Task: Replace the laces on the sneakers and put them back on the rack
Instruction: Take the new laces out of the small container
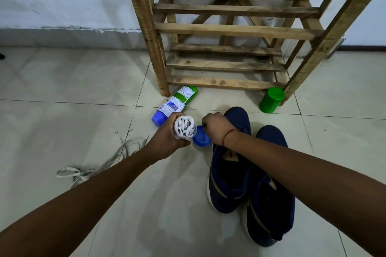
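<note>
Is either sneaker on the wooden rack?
No, both navy sneakers sit on the tiled floor in front of the wooden rack.

We record open floor (62, 89) at far left and right of the rack (234, 31), whereas a lying bottle (175, 103), a green container (271, 99) and two sneakers (227, 183) stand before its lowest shelf, loose laces (94, 166) trailing near-left.

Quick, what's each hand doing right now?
Left hand: holding a clear tube of white laces.
Right hand: gripping the blue cap.
</note>
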